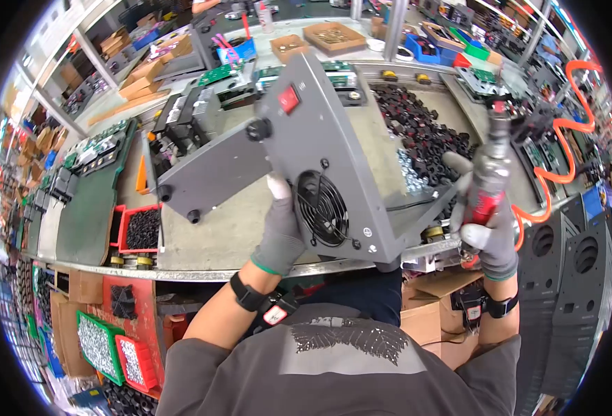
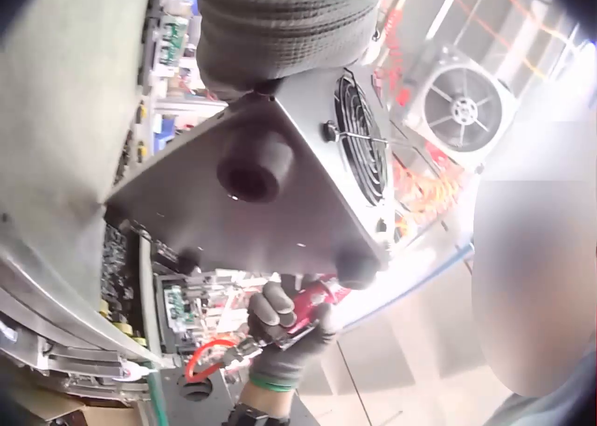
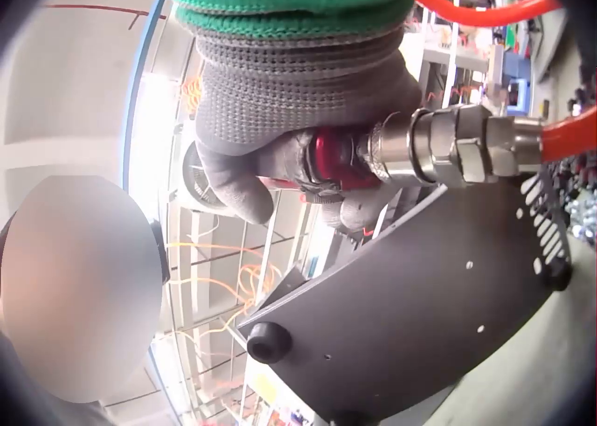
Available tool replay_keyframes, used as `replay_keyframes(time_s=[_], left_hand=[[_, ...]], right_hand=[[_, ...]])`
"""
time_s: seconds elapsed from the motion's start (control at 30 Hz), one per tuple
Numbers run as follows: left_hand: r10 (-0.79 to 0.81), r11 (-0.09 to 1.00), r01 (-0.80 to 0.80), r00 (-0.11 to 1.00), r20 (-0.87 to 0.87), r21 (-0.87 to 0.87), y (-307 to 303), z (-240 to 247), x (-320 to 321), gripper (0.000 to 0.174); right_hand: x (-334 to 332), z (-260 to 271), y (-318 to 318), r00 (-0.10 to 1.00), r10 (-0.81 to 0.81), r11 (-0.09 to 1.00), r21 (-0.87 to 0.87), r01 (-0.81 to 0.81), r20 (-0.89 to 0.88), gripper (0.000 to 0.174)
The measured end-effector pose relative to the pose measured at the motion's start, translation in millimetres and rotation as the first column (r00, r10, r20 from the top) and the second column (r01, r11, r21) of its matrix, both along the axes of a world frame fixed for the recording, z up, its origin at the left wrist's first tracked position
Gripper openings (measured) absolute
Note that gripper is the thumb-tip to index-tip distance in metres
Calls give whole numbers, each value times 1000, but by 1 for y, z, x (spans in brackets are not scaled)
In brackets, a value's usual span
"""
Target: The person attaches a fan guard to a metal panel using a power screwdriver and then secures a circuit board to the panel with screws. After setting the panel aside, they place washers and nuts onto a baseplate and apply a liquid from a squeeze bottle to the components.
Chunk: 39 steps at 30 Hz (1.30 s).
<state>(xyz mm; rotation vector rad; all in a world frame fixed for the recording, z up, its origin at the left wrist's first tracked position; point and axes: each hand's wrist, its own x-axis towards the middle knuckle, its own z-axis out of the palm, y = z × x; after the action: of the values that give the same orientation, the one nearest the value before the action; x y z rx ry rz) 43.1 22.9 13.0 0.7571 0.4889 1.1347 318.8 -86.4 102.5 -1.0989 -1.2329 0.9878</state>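
Note:
A bent grey metal casing [image 1: 334, 145] is tilted over the bench edge in the head view. It carries a red rocker switch [image 1: 289, 100], a black fan grille [image 1: 323, 208] and black round feet. My gloved left hand [image 1: 280, 232] grips the casing beside the fan, thumb up along the panel. In the left wrist view, a foot [image 2: 254, 167] shows on its underside below the glove. My gloved right hand [image 1: 495, 239] wraps round a red and silver air screwdriver [image 1: 488, 173], held upright right of the casing. Its metal hose fitting [image 3: 457, 146] shows in the right wrist view.
An orange coiled air hose [image 1: 559, 177] hangs at the right. Small black parts [image 1: 417, 114] are heaped on the bench, with a red bin [image 1: 139, 229] of black pieces at left. Grey panels [image 1: 576, 277] stand at lower right; green boards [image 1: 219, 73] lie behind.

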Motion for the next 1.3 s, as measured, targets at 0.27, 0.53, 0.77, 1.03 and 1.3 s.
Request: replay_keyframes(time_s=[0.27,0.53,0.77,1.03,1.3], left_hand=[[33,932,8,994,107,-361,-5,-42,-28,58],[86,995,-41,775,-626,87,-34,17,-143,40],[228,925,-308,-15,-974,221,-38,52,-342,27],[14,907,-420,-35,-999,28,-5,57,-408,24],[155,791,-585,-92,-984,179,-72,131,-461,33]], right_hand=[[-46,4,31,954,133,967,-248,-66,267,57],[-82,-12,61,934,197,948,-301,-103,300,64],[-103,-35,89,842,80,993,-117,-20,533,48],[-110,-33,90,631,-41,992,109,-70,775,51],[-101,-40,93,657,-21,999,-7,40,754,64]])
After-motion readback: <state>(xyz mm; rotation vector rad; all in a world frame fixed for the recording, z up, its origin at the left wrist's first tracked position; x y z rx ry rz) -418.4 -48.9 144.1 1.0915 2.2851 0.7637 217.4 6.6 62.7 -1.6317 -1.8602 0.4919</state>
